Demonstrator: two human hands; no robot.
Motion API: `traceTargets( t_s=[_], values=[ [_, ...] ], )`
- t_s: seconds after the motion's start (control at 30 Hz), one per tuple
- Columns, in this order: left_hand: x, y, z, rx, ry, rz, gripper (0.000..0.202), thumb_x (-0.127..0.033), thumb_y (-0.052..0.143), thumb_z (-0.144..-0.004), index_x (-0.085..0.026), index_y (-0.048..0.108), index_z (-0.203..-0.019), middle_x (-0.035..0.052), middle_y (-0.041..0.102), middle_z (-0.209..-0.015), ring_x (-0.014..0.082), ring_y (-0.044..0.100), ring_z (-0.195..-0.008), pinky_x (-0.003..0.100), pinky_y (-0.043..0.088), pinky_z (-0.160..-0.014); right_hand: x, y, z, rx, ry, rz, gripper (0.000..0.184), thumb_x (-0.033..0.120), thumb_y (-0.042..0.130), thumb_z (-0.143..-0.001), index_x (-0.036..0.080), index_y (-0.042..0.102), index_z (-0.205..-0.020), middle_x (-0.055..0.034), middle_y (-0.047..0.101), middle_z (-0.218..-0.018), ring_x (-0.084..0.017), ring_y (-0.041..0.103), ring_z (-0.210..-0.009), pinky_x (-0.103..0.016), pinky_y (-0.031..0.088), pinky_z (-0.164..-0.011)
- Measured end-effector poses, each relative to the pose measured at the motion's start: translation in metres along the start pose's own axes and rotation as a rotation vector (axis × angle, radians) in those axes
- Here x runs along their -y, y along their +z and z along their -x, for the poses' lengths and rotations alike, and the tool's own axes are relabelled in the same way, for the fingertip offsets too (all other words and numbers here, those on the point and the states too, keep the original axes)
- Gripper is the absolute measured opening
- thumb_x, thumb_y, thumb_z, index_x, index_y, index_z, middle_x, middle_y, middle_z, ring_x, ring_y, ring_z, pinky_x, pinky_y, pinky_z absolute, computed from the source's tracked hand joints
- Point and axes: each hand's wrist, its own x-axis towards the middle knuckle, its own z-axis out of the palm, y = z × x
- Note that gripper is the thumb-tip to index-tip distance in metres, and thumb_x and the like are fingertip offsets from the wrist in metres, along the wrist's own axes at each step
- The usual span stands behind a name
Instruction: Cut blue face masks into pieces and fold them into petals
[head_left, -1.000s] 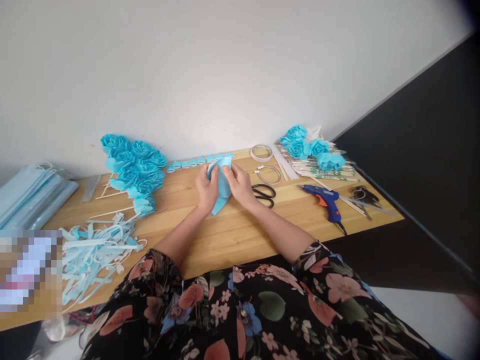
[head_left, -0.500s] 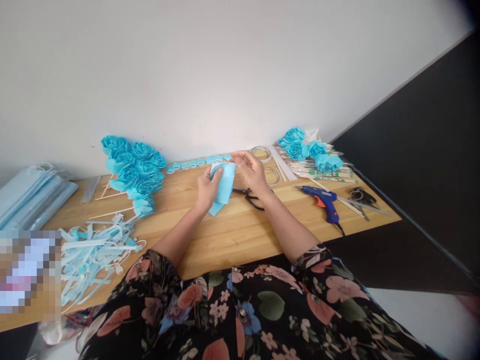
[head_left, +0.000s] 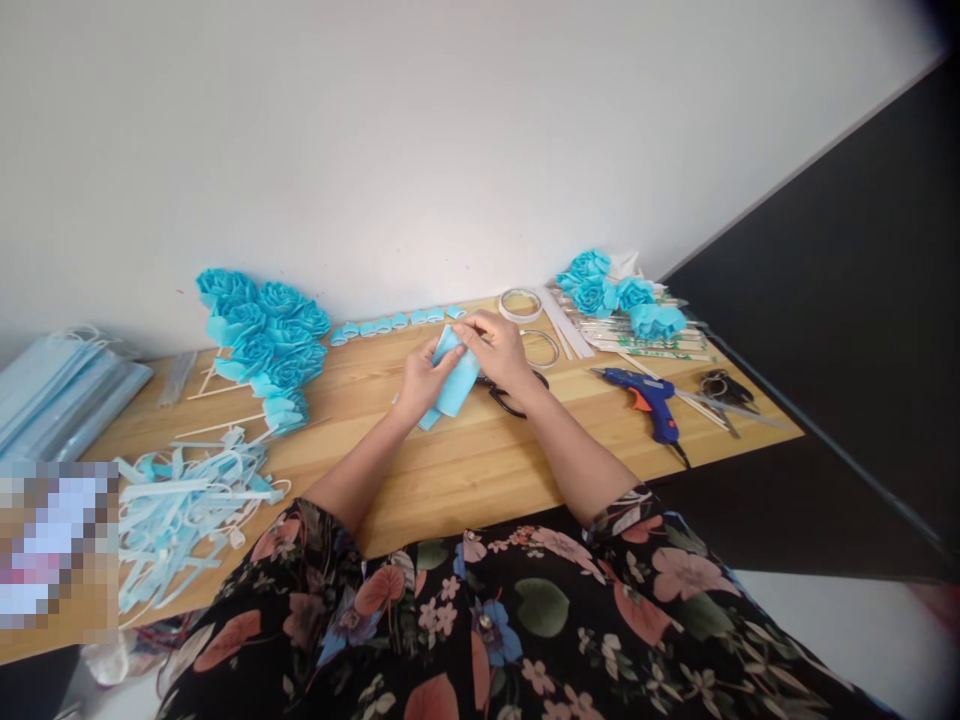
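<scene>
Between both hands is a folded piece of light blue mask fabric [head_left: 459, 385]. My left hand [head_left: 424, 380] pinches its left side with the thumb on top. At the upper edge, my right hand [head_left: 495, 350] grips the fabric between thumb and fingers. Another blue piece [head_left: 430, 418] lies on the table below. Black-handled scissors [head_left: 510, 400] lie partly hidden behind my right hand and wrist. Just beyond my hands, a row of small folded blue pieces [head_left: 399, 321] runs along the wall.
Blue fabric flowers on sticks [head_left: 270, 335] lie left, above a heap of cut strips and ear loops [head_left: 199, 510]. Stacked masks [head_left: 60, 400] sit far left. Tape rolls [head_left: 520, 304], more flowers [head_left: 634, 294], a blue glue gun [head_left: 646, 398] and keys [head_left: 724, 388] are on the right.
My right hand has come down and left from above the fabric and now grips its top edge. The fabric looks narrower and more tilted.
</scene>
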Motion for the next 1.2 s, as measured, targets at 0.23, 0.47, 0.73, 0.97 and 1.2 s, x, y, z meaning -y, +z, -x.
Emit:
traceTargets(
  t_s=[0.23,0.47,0.73,0.97,1.2],
  values=[
    [0.004,-0.003,-0.003,0.056,-0.051,0.093,0.032,-0.046,0.077,-0.074,-0.016,0.067,-0.077,0.0004,0.058,-0.069,0.0120,0.049,-0.062,0.024,0.040,-0.059,0.007,0.000,0.002,-0.012,0.051,0.012,0.034,0.045,0.052,-0.093,0.020,0.057,-0.070,-0.0004,0.057,-0.070,-0.014,0.050,-0.069,-0.028,0.040,-0.070],
    [0.000,-0.009,-0.010,-0.279,-0.073,0.336,0.036,-0.050,0.074,-0.075,-0.016,0.066,-0.086,0.0007,0.065,-0.078,0.0116,0.055,-0.067,0.023,0.046,-0.065,0.003,0.014,0.003,0.149,0.375,-0.470,0.048,0.060,0.060,-0.083,0.020,0.064,-0.108,-0.0017,0.068,-0.090,-0.014,0.061,-0.078,-0.026,0.050,-0.070],
    [-0.003,-0.018,-0.019,-0.404,-0.061,0.478,0.041,-0.054,0.077,-0.071,-0.017,0.064,-0.086,0.0004,0.066,-0.080,0.0122,0.059,-0.070,0.024,0.048,-0.067,0.005,0.040,0.020,0.368,0.450,-0.389,0.039,0.053,0.071,-0.075,0.016,0.069,-0.086,-0.0014,0.070,-0.079,-0.015,0.060,-0.071,-0.024,0.045,-0.064],
    [-0.001,-0.018,-0.022,-0.386,-0.058,0.485,0.041,-0.054,0.076,-0.072,-0.018,0.061,-0.082,-0.0014,0.061,-0.075,0.0102,0.054,-0.066,0.023,0.046,-0.066,0.005,0.043,0.021,0.234,0.338,0.016,0.030,0.042,0.066,-0.079,0.018,0.058,-0.062,0.0008,0.057,-0.061,-0.014,0.051,-0.061,-0.026,0.032,-0.058],
    [0.004,-0.017,-0.021,-0.448,-0.109,0.377,0.040,-0.055,0.070,-0.077,-0.018,0.053,-0.076,-0.0039,0.049,-0.065,0.0087,0.041,-0.058,0.021,0.038,-0.057,0.004,0.051,0.026,0.270,0.213,0.290,0.026,0.038,0.064,-0.084,0.020,0.061,-0.066,-0.0036,0.067,-0.070,-0.017,0.055,-0.065,-0.027,0.027,-0.058]
  ],
)
